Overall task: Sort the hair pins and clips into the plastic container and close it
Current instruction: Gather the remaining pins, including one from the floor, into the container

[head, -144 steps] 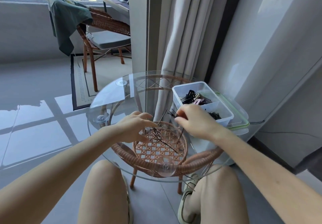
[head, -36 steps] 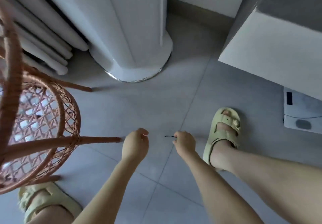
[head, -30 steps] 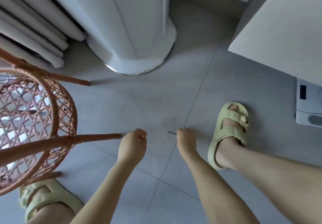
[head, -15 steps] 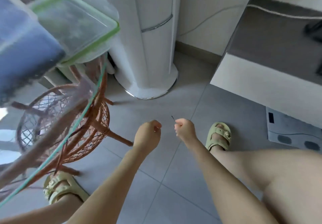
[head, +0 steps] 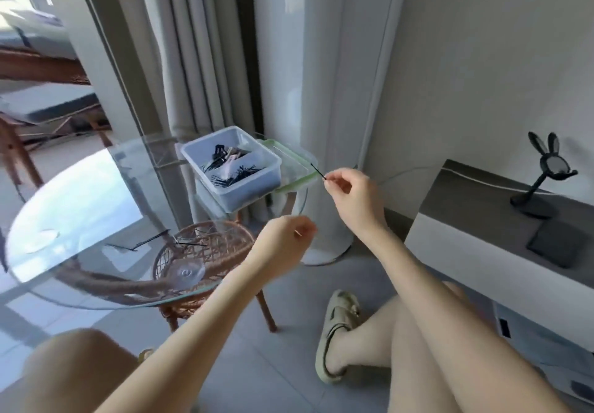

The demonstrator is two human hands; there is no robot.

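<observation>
Nearer than the plastic container [head: 254, 190] and a little to its right, the left hand [head: 283, 239] hangs with fingers curled; whether they hold anything I cannot tell; if they do, a slack grip could drop it to the floor. Nearer than the container and to its left, loose hair pins [head: 151, 240] lie on the glass table [head: 80, 207]; thin and flat, they may resist lifting, and a careless sweep could flick them off. Right of the container, the right hand [head: 350, 187] pinches one black hair pin [head: 318, 171] by its end, past the table's rim; a slip there loses it. Just beside the container's right wall, the green-rimmed lid [head: 295, 162] seems to overhang the table; a nudge might tip it off.
</observation>
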